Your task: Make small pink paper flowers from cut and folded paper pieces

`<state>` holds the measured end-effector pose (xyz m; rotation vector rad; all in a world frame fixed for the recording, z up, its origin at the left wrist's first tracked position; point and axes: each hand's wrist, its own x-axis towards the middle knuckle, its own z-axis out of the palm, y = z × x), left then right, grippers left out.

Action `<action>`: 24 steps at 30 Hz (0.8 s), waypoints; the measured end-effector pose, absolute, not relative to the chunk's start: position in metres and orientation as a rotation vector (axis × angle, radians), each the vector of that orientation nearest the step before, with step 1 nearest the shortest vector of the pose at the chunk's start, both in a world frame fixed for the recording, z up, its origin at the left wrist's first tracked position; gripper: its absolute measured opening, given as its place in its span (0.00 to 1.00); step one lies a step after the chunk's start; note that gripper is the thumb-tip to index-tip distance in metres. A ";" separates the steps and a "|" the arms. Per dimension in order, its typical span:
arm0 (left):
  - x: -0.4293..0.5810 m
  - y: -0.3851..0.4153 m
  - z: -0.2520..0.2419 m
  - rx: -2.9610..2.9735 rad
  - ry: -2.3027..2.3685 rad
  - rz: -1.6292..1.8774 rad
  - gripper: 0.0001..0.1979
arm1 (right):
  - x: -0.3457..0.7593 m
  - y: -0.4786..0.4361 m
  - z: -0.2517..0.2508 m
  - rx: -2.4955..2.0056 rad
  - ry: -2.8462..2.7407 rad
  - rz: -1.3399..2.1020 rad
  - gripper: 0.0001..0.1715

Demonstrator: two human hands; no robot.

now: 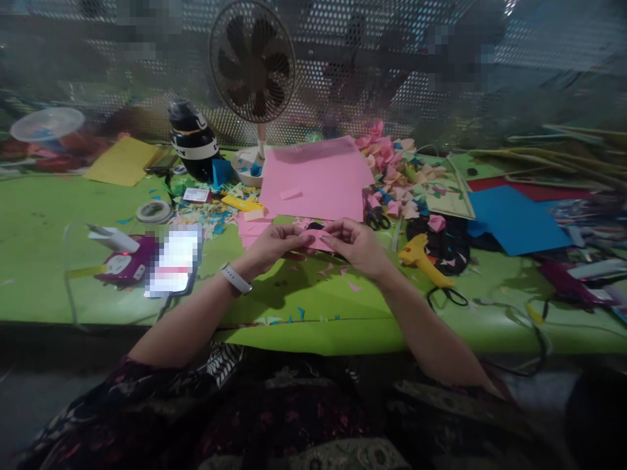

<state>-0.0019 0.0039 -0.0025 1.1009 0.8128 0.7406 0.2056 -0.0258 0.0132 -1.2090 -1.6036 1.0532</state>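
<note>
Between my two hands is a small piece of pink paper (321, 242), held above the green tabletop. My left hand (281, 243), with a pale watch on its wrist, pinches its left side. On the other side my right hand (356, 245) grips it between thumb and fingers. Just behind lies a large pink sheet (318, 176) with a small pink strip (292, 194) on it. A stack of small pink paper pieces (249, 230) sits beside my left hand. Black-handled scissors (377, 219) are behind my right hand.
A yellow glue gun (425, 261) with a cord lies to the right, near a blue sheet (516, 219). Folded paper flowers (385, 156) are heaped behind. A phone (175, 261), white tape roll (155, 212), black bottle (194, 140) and fan (253, 62) stand or lie leftward.
</note>
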 end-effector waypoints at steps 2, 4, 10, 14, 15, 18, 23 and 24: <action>-0.002 0.004 -0.003 1.103 0.803 0.746 0.10 | 0.205 -0.027 0.015 -1.214 -1.594 1.072 0.19; -0.002 0.005 -0.003 1.108 0.799 0.749 0.11 | 0.204 -0.028 0.017 -1.216 -1.594 1.075 0.19; -0.003 0.005 -0.003 1.102 0.799 0.761 0.10 | 0.202 -0.031 0.021 -1.191 -1.570 1.097 0.20; -0.002 0.005 -0.002 1.106 0.788 0.770 0.09 | 0.202 -0.031 0.022 -1.182 -1.555 1.098 0.21; -0.002 0.004 -0.002 1.104 0.785 0.775 0.10 | 0.202 -0.031 0.022 -1.178 -1.557 1.095 0.21; -0.002 0.004 -0.001 1.100 0.787 0.781 0.10 | 0.202 -0.030 0.022 -1.179 -1.560 1.098 0.21; -0.005 0.006 0.001 1.120 0.819 0.749 0.11 | 0.203 -0.030 0.019 -1.181 -1.548 1.140 0.22; -0.006 0.007 0.002 1.128 0.827 0.738 0.12 | 0.204 -0.029 0.018 -1.179 -1.547 1.154 0.22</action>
